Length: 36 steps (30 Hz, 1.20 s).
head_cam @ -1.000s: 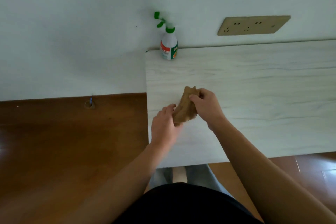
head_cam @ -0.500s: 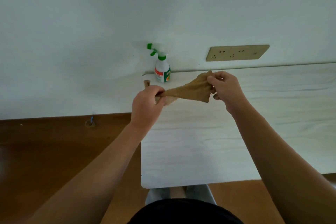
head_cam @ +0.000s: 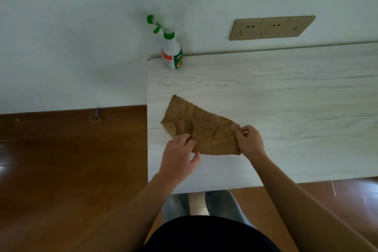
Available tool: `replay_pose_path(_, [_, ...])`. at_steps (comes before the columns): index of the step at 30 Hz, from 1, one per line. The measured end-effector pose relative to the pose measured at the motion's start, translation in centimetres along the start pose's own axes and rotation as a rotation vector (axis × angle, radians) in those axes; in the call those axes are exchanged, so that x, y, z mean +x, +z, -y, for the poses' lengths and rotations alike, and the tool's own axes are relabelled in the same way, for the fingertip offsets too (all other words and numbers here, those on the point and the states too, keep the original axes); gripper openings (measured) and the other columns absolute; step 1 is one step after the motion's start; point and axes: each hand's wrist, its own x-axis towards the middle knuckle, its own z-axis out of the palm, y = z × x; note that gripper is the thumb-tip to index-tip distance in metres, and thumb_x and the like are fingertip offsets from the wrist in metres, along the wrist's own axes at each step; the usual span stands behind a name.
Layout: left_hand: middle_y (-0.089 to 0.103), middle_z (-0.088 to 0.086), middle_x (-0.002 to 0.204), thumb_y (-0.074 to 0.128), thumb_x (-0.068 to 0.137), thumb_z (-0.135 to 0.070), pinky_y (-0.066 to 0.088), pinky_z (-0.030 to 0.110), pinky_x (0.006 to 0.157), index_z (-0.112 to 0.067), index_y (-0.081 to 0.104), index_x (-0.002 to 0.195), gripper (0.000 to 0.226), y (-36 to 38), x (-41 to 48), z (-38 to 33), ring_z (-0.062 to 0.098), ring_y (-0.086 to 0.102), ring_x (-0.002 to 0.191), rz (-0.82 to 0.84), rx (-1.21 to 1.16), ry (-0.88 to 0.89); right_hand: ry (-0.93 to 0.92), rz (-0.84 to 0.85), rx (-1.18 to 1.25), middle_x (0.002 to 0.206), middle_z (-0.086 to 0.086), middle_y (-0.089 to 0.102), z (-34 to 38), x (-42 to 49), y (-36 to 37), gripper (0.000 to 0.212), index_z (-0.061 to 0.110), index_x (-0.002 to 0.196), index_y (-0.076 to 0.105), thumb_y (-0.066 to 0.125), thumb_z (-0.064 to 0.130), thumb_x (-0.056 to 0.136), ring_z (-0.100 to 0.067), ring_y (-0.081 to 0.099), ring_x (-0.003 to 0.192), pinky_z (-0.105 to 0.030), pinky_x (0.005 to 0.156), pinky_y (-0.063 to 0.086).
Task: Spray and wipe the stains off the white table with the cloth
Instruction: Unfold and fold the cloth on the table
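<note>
Cloth (head_cam: 201, 131) is now lying spread on the desk (head_cam: 286, 98) near its left edge; half a second ago we were stretching it in the air. Right grip (head_cam: 250, 142) is pinching its right corner. Left grip (head_cam: 180, 155) is covering the near edge; whether it's pinching or pressing, we cannot tell. Spray bottle (head_cam: 171, 51) is standing at the far corner, well apart. Stains aren't showing; we're likely setting up to wipe.

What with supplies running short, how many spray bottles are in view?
1. The spray bottle stands upright at the white table's far left corner. The table runs past the frame's right edge, so others may be hidden.
</note>
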Motion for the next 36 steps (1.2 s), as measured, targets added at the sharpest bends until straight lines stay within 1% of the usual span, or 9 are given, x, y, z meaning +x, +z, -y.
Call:
replay_pose_path(5, [0.052, -0.003, 0.150, 0.044, 0.103, -0.048, 0.042, 0.036, 0.116, -0.022, 0.058, 0.139, 0.046, -1.0, 0.7, -0.4, 0.018, 0.049, 0.137, 0.259, -0.037, 0.057, 0.016, 0.012, 0.230, 0.090, -0.008, 0.073, 1.6, -1.1, -0.4, 0.009, 0.014, 0.100, 0.064, 0.059, 0.021, 0.095, -0.029, 0.071, 0.078, -0.048, 0.067, 0.063])
replay_pose_path(10, [0.060, -0.005, 0.131, 0.043, 0.104, -0.041, 0.054, 0.031, 0.096, -0.021, 0.060, 0.131, 0.037, -3.1, 1.1, 2.1, 0.013, 0.061, 0.112, 0.115, -0.085, -0.221, -0.205, 0.106, 0.383, 0.086, -0.009, 0.072, 8.3, -3.3, 1.5, 0.006, 0.011, 0.101, 0.064, 0.060, 0.014, 0.097, -0.019, 0.069, 0.059, -0.032, 0.052, 0.058])
replay_pose_path(13, [0.063, -0.007, 0.114, 0.047, 0.104, -0.037, 0.055, 0.025, 0.084, -0.021, 0.060, 0.126, 0.030, -4.8, 0.5, 4.0, 0.009, 0.063, 0.099, 0.086, -0.122, -0.426, -0.285, 0.279, 0.422, 0.093, -0.010, 0.071, 11.6, -4.0, 4.1, 0.007, 0.014, 0.104, 0.065, 0.061, 0.014, 0.098, -0.025, 0.072, 0.063, -0.035, 0.056, 0.060])
replay_pose_path(16, [0.066, -0.007, 0.114, 0.046, 0.105, -0.033, 0.051, 0.023, 0.080, -0.021, 0.062, 0.126, 0.029, -5.4, 0.2, 5.3, 0.007, 0.061, 0.098, 0.068, -0.151, -0.548, -0.321, 0.430, 0.333, 0.094, -0.009, 0.074, 12.3, -3.9, 6.1, 0.015, 0.015, 0.111, 0.066, 0.059, 0.014, 0.098, -0.027, 0.075, 0.067, -0.042, 0.067, 0.063])
replay_pose_path(21, [0.068, -0.003, 0.114, 0.043, 0.106, -0.033, 0.040, 0.020, 0.072, -0.019, 0.062, 0.128, 0.033, -5.6, 1.3, 6.1, 0.005, 0.056, 0.094, -0.030, -0.218, -0.704, -0.248, 0.238, 0.044, 0.092, 0.003, 0.073, 8.2, -1.7, 6.3, 0.010, 0.021, 0.101, 0.068, 0.061, 0.019, 0.094, -0.012, 0.073, 0.065, -0.039, 0.070, 0.063])
replay_pose_path(26, [0.066, -0.003, 0.116, 0.051, 0.101, -0.036, 0.052, 0.027, 0.077, -0.018, 0.060, 0.130, 0.035, -5.4, 4.5, 7.0, 0.012, 0.061, 0.100, -0.081, -0.133, -0.500, -0.119, 0.132, -0.143, 0.090, 0.008, 0.072, 6.0, 0.5, 5.8, 0.025, 0.023, 0.113, 0.063, 0.067, 0.032, 0.090, -0.013, 0.071, 0.075, -0.035, 0.074, 0.060])
replay_pose_path(30, [0.063, 0.001, 0.127, 0.058, 0.099, -0.034, 0.057, 0.029, 0.084, -0.017, 0.053, 0.138, 0.043, -5.1, 8.7, 7.5, 0.016, 0.062, 0.110, -0.019, -0.049, -0.351, -0.119, 0.109, -0.146, 0.090, 0.010, 0.069, 7.7, 2.0, 7.0, 0.025, 0.025, 0.107, 0.059, 0.070, 0.036, 0.088, -0.012, 0.066, 0.082, -0.028, 0.068, 0.050])
replay_pose_path(34, [0.052, 0.008, 0.135, 0.060, 0.096, -0.035, 0.055, 0.036, 0.086, -0.018, 0.041, 0.148, 0.058, -5.4, 13.1, 8.0, 0.024, 0.056, 0.117, 0.222, 0.137, -0.161, -0.159, 0.090, -0.214, 0.086, 0.010, 0.066, 9.1, 3.3, 8.1, 0.016, 0.028, 0.101, 0.058, 0.067, 0.028, 0.087, -0.014, 0.062, 0.082, -0.032, 0.072, 0.053])
replay_pose_path(36, [0.053, 0.006, 0.131, 0.062, 0.094, -0.033, 0.053, 0.037, 0.084, -0.019, 0.046, 0.143, 0.053, -5.7, 14.8, 8.2, 0.024, 0.056, 0.114, 0.312, 0.152, -0.158, -0.188, 0.086, -0.220, 0.083, 0.009, 0.065, 9.1, 3.9, 8.2, 0.015, 0.028, 0.099, 0.059, 0.063, 0.021, 0.087, -0.014, 0.061, 0.080, -0.032, 0.069, 0.053])
